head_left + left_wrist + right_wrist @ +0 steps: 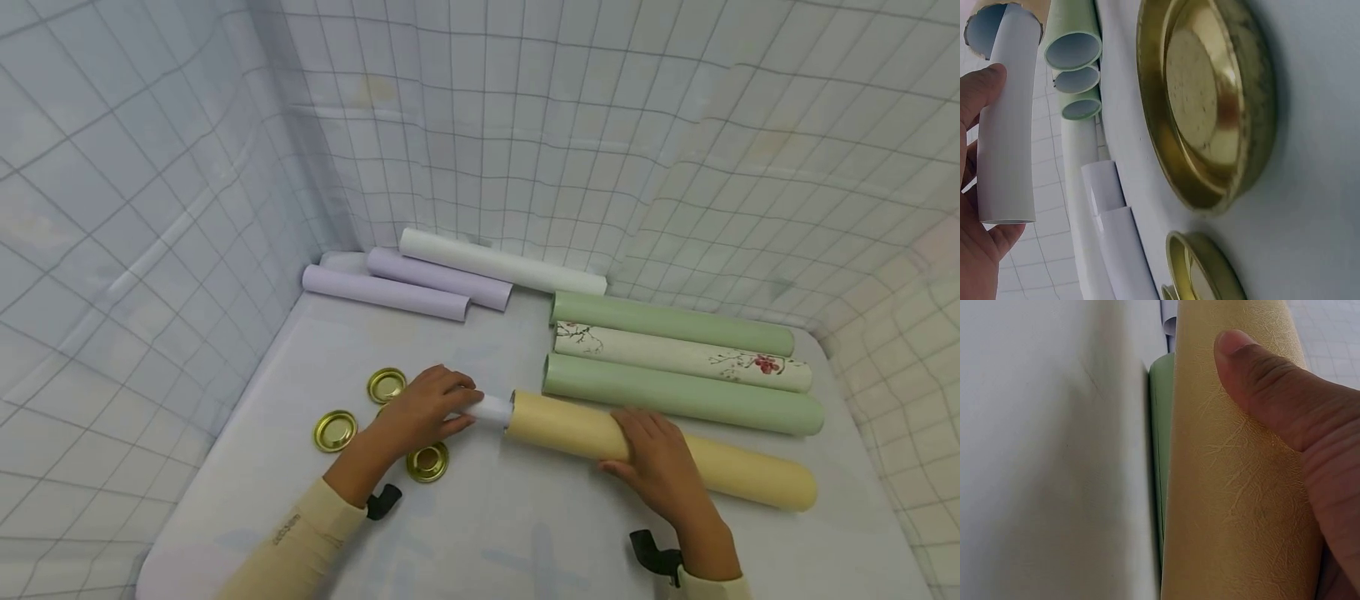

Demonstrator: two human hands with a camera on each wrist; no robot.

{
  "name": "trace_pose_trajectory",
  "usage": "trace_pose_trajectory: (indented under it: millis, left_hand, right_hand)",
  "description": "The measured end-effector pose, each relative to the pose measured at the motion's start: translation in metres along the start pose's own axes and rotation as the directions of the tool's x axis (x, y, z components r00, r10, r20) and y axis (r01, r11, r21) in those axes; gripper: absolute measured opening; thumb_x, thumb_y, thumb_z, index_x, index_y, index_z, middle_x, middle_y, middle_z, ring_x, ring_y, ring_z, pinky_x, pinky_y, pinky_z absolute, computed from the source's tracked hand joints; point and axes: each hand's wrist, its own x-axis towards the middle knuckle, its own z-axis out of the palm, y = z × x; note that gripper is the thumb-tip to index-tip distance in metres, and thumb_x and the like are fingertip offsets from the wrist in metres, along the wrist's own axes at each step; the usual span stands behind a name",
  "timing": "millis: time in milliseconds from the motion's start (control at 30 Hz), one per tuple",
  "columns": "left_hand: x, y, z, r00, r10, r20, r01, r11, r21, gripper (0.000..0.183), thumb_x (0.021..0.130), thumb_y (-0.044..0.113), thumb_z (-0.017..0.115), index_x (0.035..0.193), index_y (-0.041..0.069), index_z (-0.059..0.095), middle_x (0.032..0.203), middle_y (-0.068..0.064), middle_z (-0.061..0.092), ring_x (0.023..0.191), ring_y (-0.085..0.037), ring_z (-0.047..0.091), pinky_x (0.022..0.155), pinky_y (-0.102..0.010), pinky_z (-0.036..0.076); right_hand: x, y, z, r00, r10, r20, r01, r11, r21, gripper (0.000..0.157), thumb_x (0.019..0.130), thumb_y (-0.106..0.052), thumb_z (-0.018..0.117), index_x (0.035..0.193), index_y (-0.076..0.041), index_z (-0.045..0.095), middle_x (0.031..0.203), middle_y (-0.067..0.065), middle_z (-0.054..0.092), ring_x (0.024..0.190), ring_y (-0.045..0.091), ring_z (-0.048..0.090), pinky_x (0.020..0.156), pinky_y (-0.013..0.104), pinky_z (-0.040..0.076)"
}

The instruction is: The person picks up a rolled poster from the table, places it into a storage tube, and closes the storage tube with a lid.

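My left hand (426,408) grips a thin white paper roll (1010,144) with thumb and fingers. The roll's far end sits inside the open end of a yellow-gold cardboard tube (570,425); its near end sticks out past my fingers. Around the middle of that tube my right hand (656,458) is wrapped, thumb along the side in the right wrist view, where the tube's creased gold surface (1235,487) fills much of the picture. Gold round lids (335,431) lie on the table around my left hand; one is partly hidden under it.
Behind the gold tube lie two green tubes (675,396) and a flower-printed tube (675,357). Further back are two lilac rolls (386,293) and a long white roll (502,262). Grid-patterned cloth walls (525,125) stand around the white table (495,533).
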Motion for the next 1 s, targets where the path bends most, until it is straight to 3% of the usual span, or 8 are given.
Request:
trace_pose_trajectory:
  millis: [400,600,1000]
  left_hand:
    - [0.008,0.008,0.008,0.998,0.044,-0.042,-0.045,0.999,-0.015,0.036,0.085,0.026,0.082,0.116,0.013,0.07,0.11,-0.003,0.064,0.097,-0.02,0.06,0.089,-0.038,0.049]
    - [0.0,0.004,0.007,0.999,-0.042,-0.015,0.042,0.999,-0.001,0.042,0.084,0.029,0.082,0.121,0.014,0.068,0.118,-0.005,0.062,0.109,-0.022,0.059,0.102,-0.044,0.044]
    - [-0.025,-0.01,0.002,0.982,-0.182,0.045,0.184,0.981,-0.059,0.049,0.083,0.03,0.083,0.126,0.014,0.066,0.122,-0.006,0.061,0.107,-0.024,0.061,0.089,-0.04,0.053]
  right_hand:
    - [0.001,-0.002,0.003,1.0,-0.02,-0.007,0.02,1.0,0.0,0.082,0.061,-0.038,0.093,0.127,-0.003,0.059,0.122,0.015,0.063,0.111,0.036,0.057,0.092,0.055,0.046]
    - [0.002,-0.003,0.003,0.999,-0.034,-0.007,0.034,0.999,-0.004,0.081,0.061,-0.039,0.093,0.127,-0.003,0.061,0.121,0.014,0.063,0.11,0.035,0.058,0.09,0.055,0.047]
    - [0.003,-0.005,0.003,0.999,-0.024,0.035,0.024,1.0,-0.007,0.08,0.064,-0.039,0.091,0.127,-0.003,0.06,0.122,0.012,0.063,0.111,0.033,0.057,0.089,0.055,0.047]
